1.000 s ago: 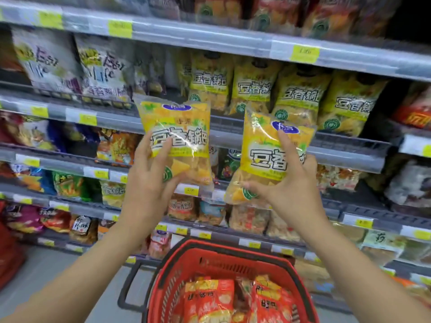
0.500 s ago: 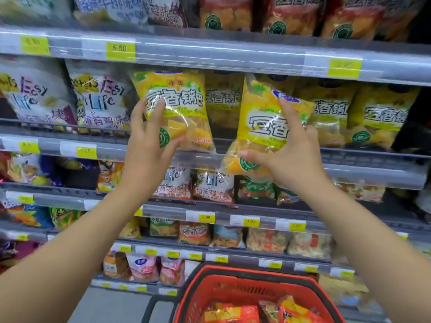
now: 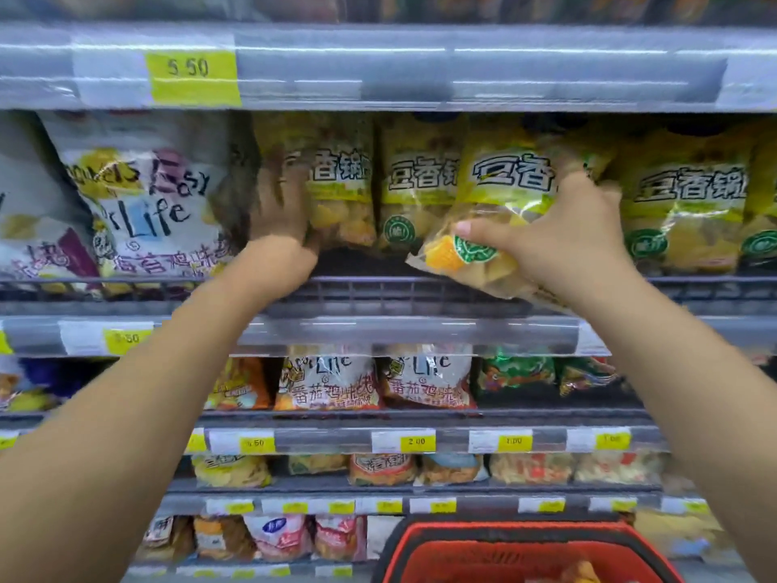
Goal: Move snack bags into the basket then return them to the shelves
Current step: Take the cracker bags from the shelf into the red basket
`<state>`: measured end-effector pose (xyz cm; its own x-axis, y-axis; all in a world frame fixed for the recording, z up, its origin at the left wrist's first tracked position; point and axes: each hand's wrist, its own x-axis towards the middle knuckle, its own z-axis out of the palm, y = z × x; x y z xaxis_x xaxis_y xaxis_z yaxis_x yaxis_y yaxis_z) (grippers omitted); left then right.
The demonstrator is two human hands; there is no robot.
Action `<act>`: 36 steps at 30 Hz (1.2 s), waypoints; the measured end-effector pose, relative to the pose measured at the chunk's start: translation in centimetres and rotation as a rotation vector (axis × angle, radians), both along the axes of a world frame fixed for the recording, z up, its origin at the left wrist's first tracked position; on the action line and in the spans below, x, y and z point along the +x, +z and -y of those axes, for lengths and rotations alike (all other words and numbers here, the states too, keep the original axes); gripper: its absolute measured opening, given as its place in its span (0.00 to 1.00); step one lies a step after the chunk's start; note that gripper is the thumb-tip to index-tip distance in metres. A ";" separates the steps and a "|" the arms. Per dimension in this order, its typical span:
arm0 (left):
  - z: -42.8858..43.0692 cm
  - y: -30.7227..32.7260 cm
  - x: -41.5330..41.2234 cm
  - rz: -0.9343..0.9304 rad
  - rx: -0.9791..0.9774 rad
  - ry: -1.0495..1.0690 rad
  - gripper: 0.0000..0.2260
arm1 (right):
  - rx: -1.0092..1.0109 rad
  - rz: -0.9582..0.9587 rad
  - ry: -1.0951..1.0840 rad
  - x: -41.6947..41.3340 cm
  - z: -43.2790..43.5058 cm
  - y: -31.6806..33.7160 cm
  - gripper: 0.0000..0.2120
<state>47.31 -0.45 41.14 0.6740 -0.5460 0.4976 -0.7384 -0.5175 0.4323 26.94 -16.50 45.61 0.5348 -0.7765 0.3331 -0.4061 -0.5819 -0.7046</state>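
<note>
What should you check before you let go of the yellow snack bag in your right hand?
1. The right hand has a firm grip on the tilted yellow bag: ok, thumb and fingers pinch it.
2. The bag is fully on the shelf: not ok, its lower end sits in front of the front rail.
3. The bag stands upright like the neighbour bag: not ok, it leans.
4. The bag is in the right row: ok, same yellow pack.
5. The left hand is done with the leftmost yellow bag: cannot tell, the hand is blurred.
6. The red basket is below: ok.
</note>
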 end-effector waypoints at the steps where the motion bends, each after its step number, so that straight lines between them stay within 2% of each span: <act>1: 0.3 0.4 0.6 -0.108 0.029 0.011 0.39 | -0.012 -0.010 0.001 0.1 -0.1 -0.2 0.50; 4: 1.0 1.2 1.2 -0.270 0.030 0.037 0.46 | -0.032 -0.002 0.010 0.2 -0.1 -0.6 0.50; 9: 3.4 2.5 0.5 -0.229 0.038 0.234 0.53 | -0.034 -0.012 -0.005 0.3 -0.3 -0.6 0.50; 12: 4.6 2.3 1.2 -0.252 0.015 0.256 0.47 | -0.039 -0.026 -0.002 0.2 -0.6 -0.6 0.49; 15: 4.4 1.2 1.2 -0.201 -0.097 0.220 0.41 | -0.026 -0.007 0.004 -0.2 -0.8 -0.7 0.49; 20: 3.7 0.7 1.1 -0.150 -0.270 0.116 0.42 | -0.024 0.009 0.014 -0.2 -0.4 -0.9 0.50; 22: 3.9 0.9 1.3 -0.200 -0.223 0.090 0.42 | -0.030 0.013 0.016 -0.2 -0.3 -1.0 0.50; 27: 4.3 1.2 1.4 -0.326 0.094 0.080 0.39 | -0.041 0.020 0.023 -0.1 -0.2 -1.1 0.50; 36: 4.1 1.1 1.5 -0.182 -0.019 0.095 0.37 | -0.198 0.046 0.079 1.0 -0.3 -0.6 0.48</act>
<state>48.78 -4.56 42.25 0.8017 -0.4678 0.3722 -0.5956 -0.5714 0.5646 27.99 -16.17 45.02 0.5723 -0.6499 0.5001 -0.3239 -0.7394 -0.5902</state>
